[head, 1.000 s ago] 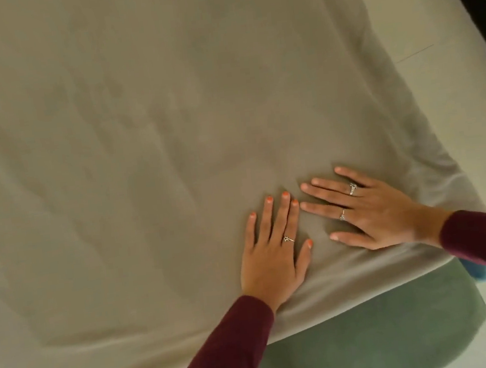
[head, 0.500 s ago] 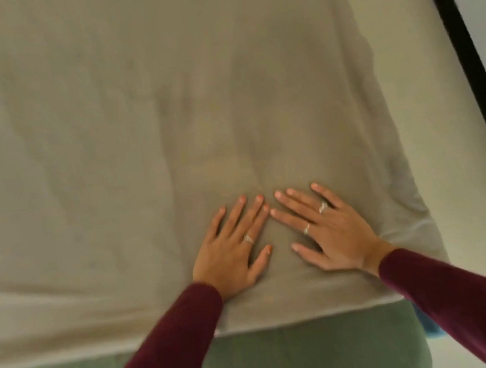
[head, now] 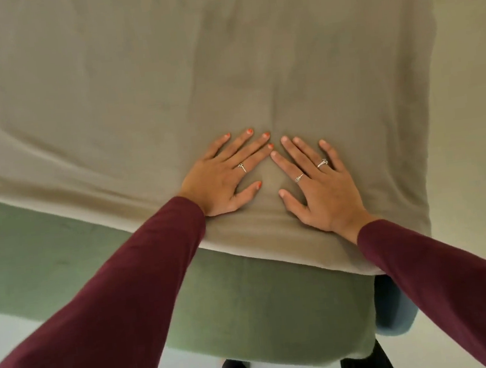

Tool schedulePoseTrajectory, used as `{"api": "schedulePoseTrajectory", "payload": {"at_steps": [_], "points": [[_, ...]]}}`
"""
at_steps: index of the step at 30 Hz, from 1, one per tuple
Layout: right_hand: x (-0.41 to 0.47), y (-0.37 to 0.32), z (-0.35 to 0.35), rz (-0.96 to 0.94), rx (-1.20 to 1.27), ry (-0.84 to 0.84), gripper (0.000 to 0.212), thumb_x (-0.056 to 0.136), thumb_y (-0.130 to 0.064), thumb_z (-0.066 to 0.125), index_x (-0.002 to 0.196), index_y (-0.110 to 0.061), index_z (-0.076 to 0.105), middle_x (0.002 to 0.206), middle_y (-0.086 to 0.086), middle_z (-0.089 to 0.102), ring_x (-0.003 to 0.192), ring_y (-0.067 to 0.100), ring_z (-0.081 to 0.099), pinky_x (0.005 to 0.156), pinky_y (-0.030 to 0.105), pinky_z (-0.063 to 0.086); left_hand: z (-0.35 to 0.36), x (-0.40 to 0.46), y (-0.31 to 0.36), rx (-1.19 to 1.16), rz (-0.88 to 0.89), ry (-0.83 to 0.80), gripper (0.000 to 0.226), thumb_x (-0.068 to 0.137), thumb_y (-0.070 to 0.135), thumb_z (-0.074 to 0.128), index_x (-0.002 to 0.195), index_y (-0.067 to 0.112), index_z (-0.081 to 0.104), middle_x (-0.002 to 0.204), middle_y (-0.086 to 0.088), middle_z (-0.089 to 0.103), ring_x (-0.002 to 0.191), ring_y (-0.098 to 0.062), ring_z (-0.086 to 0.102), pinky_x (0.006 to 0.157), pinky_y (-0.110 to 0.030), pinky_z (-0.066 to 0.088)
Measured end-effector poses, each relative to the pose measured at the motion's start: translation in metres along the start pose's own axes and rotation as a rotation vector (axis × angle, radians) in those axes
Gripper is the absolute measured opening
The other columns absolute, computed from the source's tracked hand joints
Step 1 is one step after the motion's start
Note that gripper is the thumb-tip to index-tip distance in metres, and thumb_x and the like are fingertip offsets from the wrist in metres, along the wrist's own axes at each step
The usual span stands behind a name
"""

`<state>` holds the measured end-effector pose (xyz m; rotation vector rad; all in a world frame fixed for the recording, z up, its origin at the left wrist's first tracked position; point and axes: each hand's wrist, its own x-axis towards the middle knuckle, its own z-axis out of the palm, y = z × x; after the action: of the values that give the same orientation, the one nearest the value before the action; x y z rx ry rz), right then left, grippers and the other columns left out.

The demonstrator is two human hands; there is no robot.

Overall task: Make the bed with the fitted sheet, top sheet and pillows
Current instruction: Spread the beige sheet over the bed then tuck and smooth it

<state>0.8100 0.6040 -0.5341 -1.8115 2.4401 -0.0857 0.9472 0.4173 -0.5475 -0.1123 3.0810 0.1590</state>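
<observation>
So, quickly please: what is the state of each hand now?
Left hand: open, fingers flat, pressing the sheet.
Right hand: open, fingers flat, pressing the sheet.

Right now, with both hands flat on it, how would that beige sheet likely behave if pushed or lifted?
The beige fabric sheet looks floppy: it drapes over the green upholstered bed edge. Pushed, it would probably bunch, as the creases beside the left hand suggest. It likely lifts lightly and limply; the right hand also presses it flat.
</observation>
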Motion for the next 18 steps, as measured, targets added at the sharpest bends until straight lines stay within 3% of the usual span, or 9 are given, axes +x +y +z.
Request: {"api": "schedulePoseTrajectory", "payload": {"at_steps": [7,10,12,14,15,16,18], "points": [[-0.017,-0.005,-0.013,-0.01,0.075,-0.113,0.057,0.097,-0.04,0.035,0.149,-0.017,0.032,0.158,0.005,0.024,0.145,0.02,0.023,0.117,0.048,0.015,-0.008,-0.016,0.061,0.039,-0.429,-0.092,0.056,0.099,0.043,0.017,0.152,0.025,0.015,0.159,0.001,0.013,0.146,-0.018,0.013,0.116,-0.042,0.013],[-0.048,-0.007,-0.018,-0.204,0.119,-0.236,0.057,0.098,-0.041,0.032,0.148,-0.013,0.034,0.157,0.005,0.025,0.146,0.019,0.021,0.116,0.048,0.016,-0.009,-0.037,0.102,0.008,-0.525,-0.14,0.056,0.101,0.043,0.008,0.152,0.021,0.017,0.159,-0.005,0.015,0.145,-0.024,0.017,0.113,-0.043,0.019],[-0.066,0.002,-0.032,-0.403,0.124,-0.383,0.059,0.1,-0.047,0.025,0.149,-0.015,0.032,0.157,0.001,0.023,0.146,0.014,0.018,0.117,0.043,0.01,-0.013,-0.051,0.122,0.006,-0.491,-0.194,0.058,0.101,0.046,0.007,0.152,0.02,0.017,0.158,-0.006,0.016,0.145,-0.027,0.02,0.112,-0.041,0.018],[-0.067,0.016,-0.054,-0.548,0.287,-0.586,0.07,0.095,-0.062,0.012,0.15,-0.023,0.03,0.158,-0.009,0.013,0.145,0.004,0.012,0.118,0.032,0.004,-0.021,-0.067,0.131,-0.015,-0.37,-0.248,0.059,0.101,0.049,0.012,0.152,0.02,0.017,0.159,-0.005,0.016,0.144,-0.027,0.02,0.111,-0.037,0.017],[-0.059,0.024,-0.065,-0.526,0.435,-0.682,0.079,0.088,-0.071,0.009,0.146,-0.026,0.038,0.156,-0.013,0.019,0.143,0.002,0.019,0.118,0.029,0.011,-0.027,-0.073,0.13,-0.022,-0.289,-0.26,0.058,0.101,0.049,0.013,0.152,0.021,0.018,0.158,-0.003,0.017,0.144,-0.025,0.022,0.111,-0.035,0.017],[-0.046,0.032,-0.074,-0.471,0.548,-0.705,0.086,0.083,-0.076,0.009,0.137,-0.026,0.052,0.151,-0.015,0.033,0.137,0.002,0.034,0.115,0.028,0.024,-0.034,-0.077,0.126,-0.018,-0.22,-0.252,0.056,0.102,0.047,0.014,0.152,0.024,0.019,0.158,0.0,0.02,0.143,-0.023,0.025,0.11,-0.033,0.019],[-0.01,0.042,-0.085,-0.368,0.588,-0.472,0.079,0.086,-0.075,0.019,0.116,-0.021,0.068,0.134,-0.007,0.058,0.121,0.012,0.056,0.104,0.029,0.041,-0.043,-0.069,0.11,0.008,-0.203,-0.198,0.052,0.102,0.046,0.013,0.15,0.03,0.023,0.156,0.005,0.025,0.141,-0.017,0.03,0.109,-0.033,0.021]]}}
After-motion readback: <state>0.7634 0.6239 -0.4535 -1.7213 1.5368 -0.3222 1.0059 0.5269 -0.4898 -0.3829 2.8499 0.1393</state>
